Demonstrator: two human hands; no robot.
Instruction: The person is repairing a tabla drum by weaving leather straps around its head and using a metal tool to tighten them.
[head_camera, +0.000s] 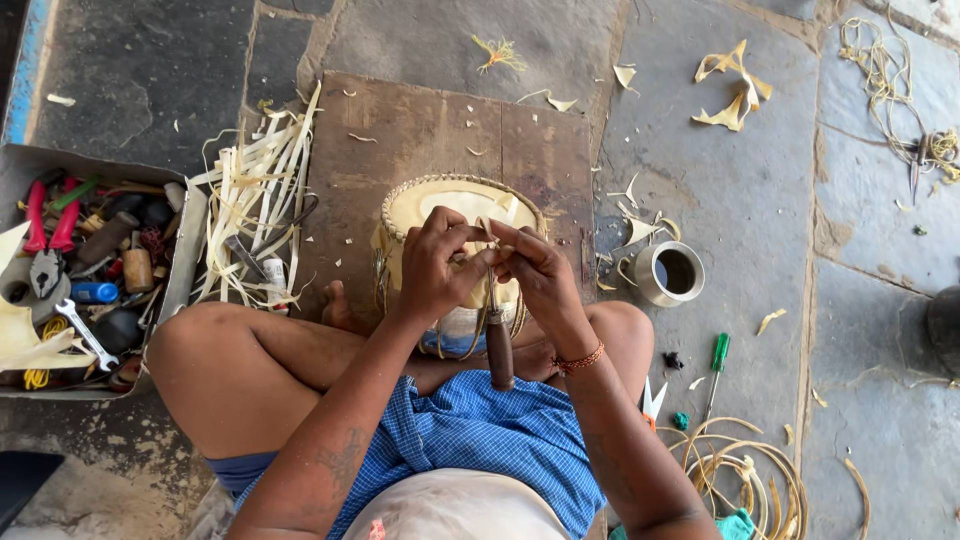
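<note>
Person is sitting cross-legged on a stone floor, working mid-weave at the rim of a small round woven basket sitting at centre frame on a wooden board, just above the crossed legs. Left hand and right hand are pressing together right over the basket's near edge, fingers pinched on a thin pale strip. A wooden-handled tool is hanging down from between the hands toward the blue checked cloth; which hand is actually gripping it is hard to tell, probably the right.

Step in hand, as judged: threading or tightening a strip into the rim lacing, basket body already formed. Next move is calling for a steady pull on the strip while the tool opens a gap in the weave, keeping the basket from tipping.

Around it: pile of cut pale strips left of the board, open toolbox at the left edge of frame with pliers and a spanner, a small metal cup right of the basket, a green-handled screwdriver lower right, coiled cane hoops at bottom right.
</note>
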